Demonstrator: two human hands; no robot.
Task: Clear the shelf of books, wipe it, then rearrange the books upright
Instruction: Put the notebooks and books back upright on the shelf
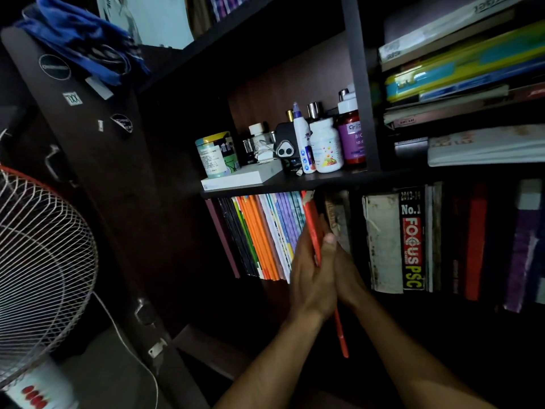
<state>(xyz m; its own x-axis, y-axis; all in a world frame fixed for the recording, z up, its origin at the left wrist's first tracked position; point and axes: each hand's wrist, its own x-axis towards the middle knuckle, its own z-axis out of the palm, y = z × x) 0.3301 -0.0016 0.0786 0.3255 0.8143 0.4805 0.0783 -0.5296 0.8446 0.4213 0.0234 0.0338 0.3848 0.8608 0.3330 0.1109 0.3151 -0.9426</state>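
1. Book (pixel 312 231), red, thin: sandwiched between both palms, upper end in the lower shelf (pixel 295 183) gap, lower end projecting out past the wrists.
2. Left hand (pixel 309 278): fingers straight, pressed flat on the book's left face.
3. Right hand (pixel 345 270): fingers extended on the right face, thumb laid over the edge.
4. Gap: bounded left by leaning orange books (pixel 259 237), right by worn book (pixel 383 243).
5. Bottles (pixel 324 146): stood on the shelf above.

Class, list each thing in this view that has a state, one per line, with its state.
Red book: upright, pressed between both palms, partly out of the row.
Left hand: flat against the book.
Right hand: flat against the book.
Orange books: leaning.
Cupboard door: open.
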